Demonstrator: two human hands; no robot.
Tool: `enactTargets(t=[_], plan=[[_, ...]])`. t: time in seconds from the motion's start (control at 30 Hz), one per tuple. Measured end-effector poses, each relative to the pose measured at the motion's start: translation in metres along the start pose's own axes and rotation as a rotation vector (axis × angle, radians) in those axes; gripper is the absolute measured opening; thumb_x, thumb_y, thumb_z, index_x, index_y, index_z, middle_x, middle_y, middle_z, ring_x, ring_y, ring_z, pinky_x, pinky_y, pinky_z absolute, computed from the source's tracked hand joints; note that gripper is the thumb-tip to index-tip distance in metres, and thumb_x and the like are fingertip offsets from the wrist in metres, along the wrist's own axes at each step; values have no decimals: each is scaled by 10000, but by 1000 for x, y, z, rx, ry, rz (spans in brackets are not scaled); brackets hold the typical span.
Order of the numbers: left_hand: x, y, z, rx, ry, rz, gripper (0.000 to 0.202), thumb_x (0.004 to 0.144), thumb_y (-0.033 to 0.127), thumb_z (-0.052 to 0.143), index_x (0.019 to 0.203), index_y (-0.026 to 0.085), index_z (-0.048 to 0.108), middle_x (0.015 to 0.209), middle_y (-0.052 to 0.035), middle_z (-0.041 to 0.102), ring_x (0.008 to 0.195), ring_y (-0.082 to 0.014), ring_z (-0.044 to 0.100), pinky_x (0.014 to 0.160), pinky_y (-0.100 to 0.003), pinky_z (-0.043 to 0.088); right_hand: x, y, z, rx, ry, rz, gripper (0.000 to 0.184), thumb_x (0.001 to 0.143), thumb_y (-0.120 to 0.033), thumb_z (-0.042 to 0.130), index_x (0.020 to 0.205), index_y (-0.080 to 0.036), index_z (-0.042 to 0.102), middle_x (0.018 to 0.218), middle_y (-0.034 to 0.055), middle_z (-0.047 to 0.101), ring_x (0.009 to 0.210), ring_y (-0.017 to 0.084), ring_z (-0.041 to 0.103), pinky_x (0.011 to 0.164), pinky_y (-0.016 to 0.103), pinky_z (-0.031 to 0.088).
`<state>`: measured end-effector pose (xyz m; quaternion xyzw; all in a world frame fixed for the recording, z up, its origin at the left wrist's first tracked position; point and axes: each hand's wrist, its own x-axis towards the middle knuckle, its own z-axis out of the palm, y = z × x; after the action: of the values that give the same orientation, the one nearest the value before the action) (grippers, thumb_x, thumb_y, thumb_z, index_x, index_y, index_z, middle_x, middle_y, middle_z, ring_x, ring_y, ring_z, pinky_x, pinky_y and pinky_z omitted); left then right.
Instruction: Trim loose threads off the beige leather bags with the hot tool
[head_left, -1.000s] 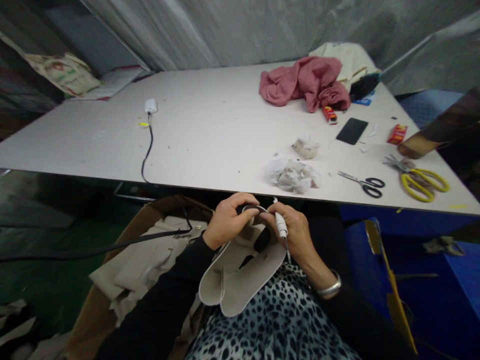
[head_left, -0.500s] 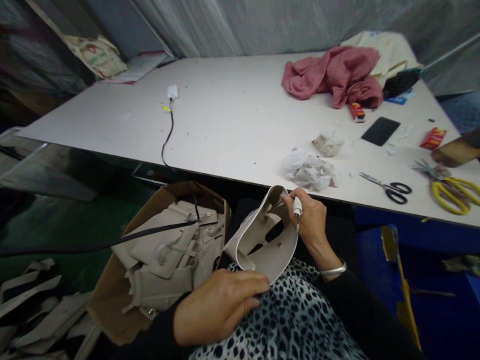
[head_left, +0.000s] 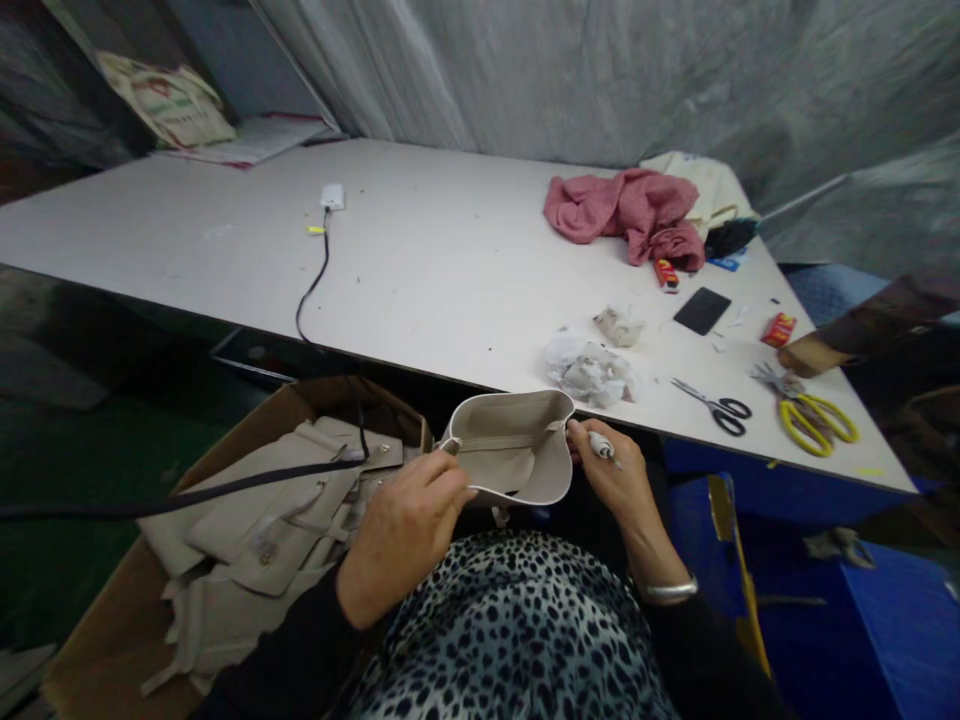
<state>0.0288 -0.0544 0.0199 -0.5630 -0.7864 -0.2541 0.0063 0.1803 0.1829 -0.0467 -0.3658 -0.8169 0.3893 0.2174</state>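
A beige handbag [head_left: 499, 468] is held over my lap, its top opening facing up and its inside showing. My left hand [head_left: 409, 530] is closed on the bag's left rim. The fingers of my right hand [head_left: 616, 485] pinch the right end of the rim. Tucked in that same hand is a small white tool [head_left: 601, 445] with a thin metal tip, whose exact kind I cannot make out. To the left, a cardboard box [head_left: 112, 640] contains several beige bags [head_left: 292, 510] with flaps and small metal studs.
On the white table [head_left: 420, 270] lie black-handled scissors [head_left: 716, 408], yellow-handled scissors [head_left: 814, 420], crumpled plastic bags [head_left: 592, 370], a dark phone-like slab [head_left: 702, 310] and a pink cloth [head_left: 626, 210]. A co-worker's arm [head_left: 862, 325] rests at the right. A black strap [head_left: 225, 490] crosses the box.
The handbag has swung from a tilt to a more level position, its opening now wide. My left hand has moved up to its left rim. The camera view has shifted.
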Motion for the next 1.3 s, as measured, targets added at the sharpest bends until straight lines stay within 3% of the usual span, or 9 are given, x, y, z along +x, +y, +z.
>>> enactTargets(t=[0.27,0.4,0.5,0.57,0.67,0.8,1.0,1.17,1.3], plan=[[41,-46,-37,-487,382,231,412,975,359,638,616,166,578,695,-26,558,642,-141,530,615,-301,416,-20,-1,-44,219,211,125,448,943,-623,600,915,-190,711,873,88,798,721,203,746,686,284,586],[79,-84,-64,-884,364,413,550,951,442,661,498,159,526,582,-25,528,550,-133,480,554,-309,376,-29,-6,-51,269,247,147,452,947,-619,598,942,-185,721,882,98,804,713,202,746,655,278,596],[109,-99,-67,-1056,306,419,696,977,575,563,420,182,419,471,-1,412,489,-132,433,541,-314,395,-31,-11,-45,347,208,139,458,946,-613,603,1077,-190,715,933,103,809,688,201,752,611,273,597],[123,-97,-57,-1099,214,350,722,972,620,529,411,195,367,455,3,364,473,-139,410,520,-317,392,-30,-18,-39,380,159,115,426,946,-593,616,1064,-195,712,985,106,807,697,204,759,609,278,602],[132,-78,-28,-1183,-106,138,721,895,669,613,390,198,404,477,-12,395,491,-140,389,516,-323,351,-29,-35,-31,380,74,-5,329,933,-531,673,986,-209,712,1049,95,795,826,222,770,716,299,617],[130,-47,19,-1275,-388,20,705,843,683,668,397,192,428,504,-2,401,513,-126,339,545,-324,301,-24,-62,-24,350,-34,-215,319,904,-457,746,1140,-255,673,1168,63,757,1039,228,729,883,319,584],[129,-30,62,-1530,-430,-77,752,804,726,684,385,183,377,510,12,364,507,-115,333,549,-323,287,-18,-77,-14,3,-124,-232,303,847,-371,826,1055,-231,656,855,4,706,719,178,657,666,271,484],[128,-25,73,-1591,-425,-78,745,863,688,649,389,177,386,502,13,361,503,-112,334,547,-318,280,-16,-66,-11,-170,-66,-266,227,895,-404,773,974,-217,671,779,14,655,684,177,605,652,276,425],[127,-24,75,-1599,-414,-132,740,856,681,664,388,178,388,503,14,368,509,-116,355,550,-310,299,-13,-57,-11,-125,-79,-314,144,955,-353,700,949,-209,692,775,15,641,696,164,591,657,266,409]])
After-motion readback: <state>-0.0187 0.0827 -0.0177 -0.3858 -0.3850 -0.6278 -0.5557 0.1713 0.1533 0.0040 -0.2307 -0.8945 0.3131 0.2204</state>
